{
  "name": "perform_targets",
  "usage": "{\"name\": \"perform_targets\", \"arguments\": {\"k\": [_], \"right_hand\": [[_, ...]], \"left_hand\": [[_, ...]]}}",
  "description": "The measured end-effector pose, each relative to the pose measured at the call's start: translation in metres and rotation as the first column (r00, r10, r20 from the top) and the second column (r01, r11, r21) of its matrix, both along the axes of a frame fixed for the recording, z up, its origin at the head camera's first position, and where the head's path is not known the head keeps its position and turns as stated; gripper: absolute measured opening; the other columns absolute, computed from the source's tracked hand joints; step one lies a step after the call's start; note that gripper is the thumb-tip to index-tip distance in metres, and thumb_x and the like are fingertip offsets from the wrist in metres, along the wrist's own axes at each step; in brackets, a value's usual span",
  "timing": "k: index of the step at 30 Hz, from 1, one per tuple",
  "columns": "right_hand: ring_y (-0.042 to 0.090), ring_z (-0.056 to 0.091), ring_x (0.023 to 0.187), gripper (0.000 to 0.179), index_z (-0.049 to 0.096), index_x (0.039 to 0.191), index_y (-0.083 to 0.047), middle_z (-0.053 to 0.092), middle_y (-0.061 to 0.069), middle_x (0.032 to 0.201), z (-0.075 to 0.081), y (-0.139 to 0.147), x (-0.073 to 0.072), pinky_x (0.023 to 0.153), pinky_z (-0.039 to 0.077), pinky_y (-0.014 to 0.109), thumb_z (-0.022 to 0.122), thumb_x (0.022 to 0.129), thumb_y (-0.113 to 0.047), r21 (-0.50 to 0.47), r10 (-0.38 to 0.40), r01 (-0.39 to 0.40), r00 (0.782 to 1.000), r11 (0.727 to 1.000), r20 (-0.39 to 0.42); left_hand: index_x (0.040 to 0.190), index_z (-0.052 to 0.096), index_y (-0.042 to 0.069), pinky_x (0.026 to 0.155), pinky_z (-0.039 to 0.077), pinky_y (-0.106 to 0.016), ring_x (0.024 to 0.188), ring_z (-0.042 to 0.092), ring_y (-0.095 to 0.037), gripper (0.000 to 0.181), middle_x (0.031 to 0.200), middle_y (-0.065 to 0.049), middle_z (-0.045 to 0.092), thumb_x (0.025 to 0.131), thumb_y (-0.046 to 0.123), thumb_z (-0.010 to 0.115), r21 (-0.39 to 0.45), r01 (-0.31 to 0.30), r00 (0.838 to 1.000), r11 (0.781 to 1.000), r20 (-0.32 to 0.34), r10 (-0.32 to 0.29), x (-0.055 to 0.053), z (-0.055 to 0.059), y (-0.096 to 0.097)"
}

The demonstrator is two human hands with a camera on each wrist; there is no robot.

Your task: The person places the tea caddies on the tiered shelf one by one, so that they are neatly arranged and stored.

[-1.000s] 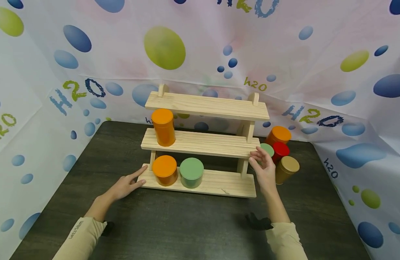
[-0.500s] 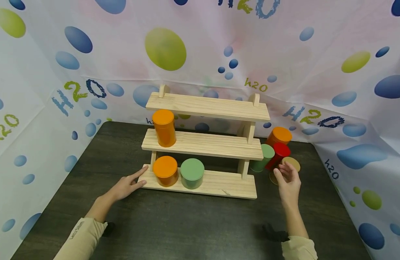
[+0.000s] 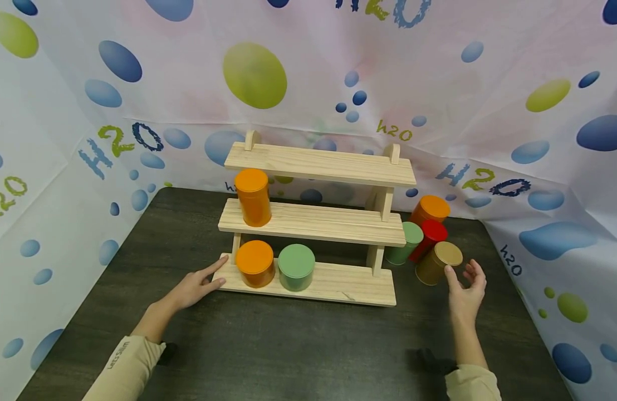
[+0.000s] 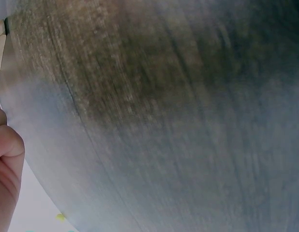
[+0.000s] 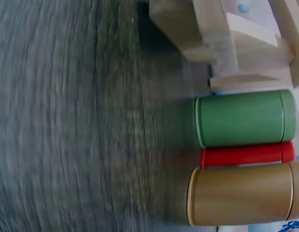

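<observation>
My left hand (image 3: 192,287) rests with extended fingers at the left end of the bottom shelf of a three-tier wooden rack (image 3: 318,220). Over on the right, my right hand (image 3: 466,292) hovers with parted, slightly bent fingers beside a gold canister (image 3: 439,263), holding nothing. Behind that canister stand a tall green canister (image 5: 246,119), a red canister (image 3: 431,239) and an orange canister (image 3: 430,209). On the rack's middle shelf is a tall orange canister (image 3: 253,197). The bottom shelf bears a short orange canister (image 3: 255,264) and a short green canister (image 3: 296,268).
The rack and canisters stand on a dark wood-grain table (image 3: 288,345). A white curtain (image 3: 308,67) printed with blue and green spots surrounds it at the back and sides. The rack's top shelf (image 3: 321,163) sits close to the back curtain.
My right hand has moved right, from the end of the middle shelf, past the gold canister to its right side. My left hand has stayed at the bottom shelf.
</observation>
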State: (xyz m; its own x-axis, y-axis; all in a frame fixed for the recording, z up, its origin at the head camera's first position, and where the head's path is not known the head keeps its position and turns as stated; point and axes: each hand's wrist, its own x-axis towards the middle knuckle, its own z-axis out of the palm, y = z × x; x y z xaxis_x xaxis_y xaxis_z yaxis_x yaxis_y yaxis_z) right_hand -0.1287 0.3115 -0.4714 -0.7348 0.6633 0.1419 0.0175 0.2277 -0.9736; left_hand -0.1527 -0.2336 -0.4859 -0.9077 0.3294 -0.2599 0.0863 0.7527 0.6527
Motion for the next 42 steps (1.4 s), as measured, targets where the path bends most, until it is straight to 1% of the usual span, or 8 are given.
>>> {"name": "perform_targets", "arguments": {"k": [4,8,12,19,23,26,33,42], "right_hand": [[0.025,0.026,0.123,0.071,0.021,0.144,-0.007,0.029,0.009,0.133,0.001,0.005,-0.004,0.097,0.03,0.038,0.06,0.088,-0.024,0.013,0.09,-0.093,0.986,0.996,0.142],[0.03,0.022,0.126,0.076,0.014,0.146,-0.007,0.023,0.017,0.14,0.003,0.009,-0.008,0.096,0.029,0.04,0.06,0.088,-0.024,0.03,0.146,-0.155,0.97,0.987,0.195],[0.03,0.022,0.125,0.076,0.015,0.145,-0.005,0.024,0.017,0.139,0.003,0.01,-0.012,0.096,0.031,0.037,0.06,0.087,-0.021,0.033,0.148,-0.157,0.971,0.987,0.186],[0.028,0.026,0.12,0.071,0.021,0.144,-0.003,0.03,0.018,0.136,-0.003,0.01,-0.02,0.098,0.023,0.047,0.06,0.087,-0.02,0.054,0.124,-0.134,0.98,0.99,0.156],[0.021,0.029,0.115,0.069,0.024,0.142,-0.002,0.032,0.016,0.133,-0.005,0.009,-0.022,0.096,0.024,0.041,0.06,0.087,-0.019,0.05,0.111,-0.119,0.984,0.992,0.142],[0.017,0.031,0.111,0.067,0.026,0.141,-0.002,0.035,0.012,0.129,-0.007,0.008,-0.023,0.093,0.026,0.036,0.061,0.086,-0.018,0.049,0.101,-0.108,0.987,0.993,0.127],[0.0,0.032,0.096,0.063,0.032,0.136,0.001,0.036,-0.011,0.107,-0.01,0.008,-0.025,0.089,0.025,0.031,0.064,0.083,-0.012,0.047,0.072,-0.076,0.995,0.996,0.066],[-0.003,0.031,0.09,0.06,0.035,0.131,0.004,0.035,-0.013,0.101,-0.009,0.007,-0.022,0.085,0.025,0.028,0.067,0.081,-0.01,0.075,0.039,-0.043,0.997,0.996,0.063]], "left_hand": [[0.147,0.02,0.017,0.05,0.028,-0.027,0.044,0.025,-0.01,0.066,0.05,0.004,0.033,0.093,0.042,0.047,0.0,-0.002,1.0,1.0,-0.001,0.002,0.0,0.0,0.0],[0.147,0.02,0.017,0.05,0.028,-0.027,0.044,0.025,-0.01,0.066,0.05,0.004,0.033,0.093,0.042,0.048,0.003,-0.002,1.0,1.0,-0.002,0.002,0.0,0.0,0.0],[0.147,0.02,0.017,0.05,0.028,-0.027,0.044,0.025,-0.01,0.065,0.05,0.004,0.033,0.093,0.041,0.048,0.005,-0.002,1.0,1.0,-0.005,0.002,0.0,0.0,0.0],[0.147,0.019,0.017,0.05,0.029,-0.027,0.044,0.026,-0.01,0.066,0.05,0.004,0.033,0.093,0.043,0.047,0.009,0.0,1.0,1.0,0.003,0.0,0.0,-0.001,-0.001],[0.147,0.019,0.018,0.05,0.03,-0.026,0.043,0.026,-0.01,0.066,0.049,0.004,0.033,0.093,0.044,0.047,0.013,0.001,1.0,1.0,0.014,-0.001,0.0,-0.002,-0.001],[0.147,0.019,0.019,0.05,0.03,-0.026,0.043,0.026,-0.01,0.066,0.049,0.004,0.033,0.093,0.044,0.047,0.018,-0.002,1.0,1.0,0.017,0.002,0.0,-0.002,-0.001],[0.147,0.018,0.019,0.05,0.03,-0.027,0.043,0.026,-0.01,0.067,0.049,0.004,0.033,0.093,0.044,0.047,0.016,-0.003,1.0,1.0,0.021,0.003,0.0,-0.003,-0.001],[0.147,0.019,0.019,0.051,0.03,-0.027,0.043,0.025,-0.01,0.066,0.049,0.004,0.032,0.093,0.044,0.047,0.015,-0.005,1.0,1.0,0.016,0.005,0.001,-0.003,-0.001]]}}
